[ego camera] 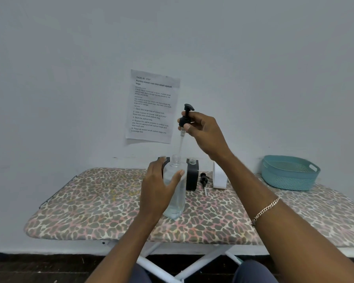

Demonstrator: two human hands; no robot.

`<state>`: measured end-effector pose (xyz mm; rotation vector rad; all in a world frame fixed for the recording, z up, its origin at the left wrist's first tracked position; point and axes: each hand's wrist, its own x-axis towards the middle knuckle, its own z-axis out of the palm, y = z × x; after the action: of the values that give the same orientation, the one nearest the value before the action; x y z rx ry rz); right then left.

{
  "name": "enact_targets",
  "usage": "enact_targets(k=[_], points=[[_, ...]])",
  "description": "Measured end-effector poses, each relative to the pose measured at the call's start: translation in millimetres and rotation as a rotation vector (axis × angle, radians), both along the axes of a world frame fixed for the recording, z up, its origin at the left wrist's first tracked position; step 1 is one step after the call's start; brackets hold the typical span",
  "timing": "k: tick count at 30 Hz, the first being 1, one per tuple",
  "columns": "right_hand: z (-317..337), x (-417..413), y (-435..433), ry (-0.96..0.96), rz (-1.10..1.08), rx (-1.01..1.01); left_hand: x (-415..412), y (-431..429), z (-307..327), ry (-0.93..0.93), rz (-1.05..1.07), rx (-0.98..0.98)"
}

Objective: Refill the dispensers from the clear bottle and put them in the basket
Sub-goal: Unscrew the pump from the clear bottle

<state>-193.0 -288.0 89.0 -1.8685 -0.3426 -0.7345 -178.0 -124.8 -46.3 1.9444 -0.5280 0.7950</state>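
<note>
Head view. Your left hand (157, 186) wraps the clear bottle (175, 201), thumb across its front and fingers curled behind. The bottle stands upright near the front middle of the leopard-print board (90, 201), its neck open and clear liquid in its lower part. Your right hand (204, 131) is raised above it, and its fingertips pinch the collar of a black pump head (186, 116). The pump's clear dip tube (181, 141) hangs down toward the bottle's mouth; you cannot tell whether the tip is inside. Just behind the bottle stands a dark dispenser (192, 176), uncapped. A second dark dispenser (166, 159) is mostly hidden by your left hand. A loose black pump (204, 180) lies between the uncapped dark one and a white dispenser (219, 177). The teal basket (290, 180) sits at the board's far right, well apart from the bottle. A printed sheet (151, 107) is stuck to the wall.
</note>
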Motion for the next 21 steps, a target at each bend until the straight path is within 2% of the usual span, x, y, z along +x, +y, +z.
enact_targets(k=[6, 21], points=[[40.9, -15.9, -1.0, -0.081, 0.007, -0.017, 2.4, -2.8, 51.8, -0.125, 0.000, 0.002], [126.0, -68.6, 21.4, -0.262, 0.077, -0.072, -18.4, 6.8, 135.4, -0.129, -0.101, -0.036]])
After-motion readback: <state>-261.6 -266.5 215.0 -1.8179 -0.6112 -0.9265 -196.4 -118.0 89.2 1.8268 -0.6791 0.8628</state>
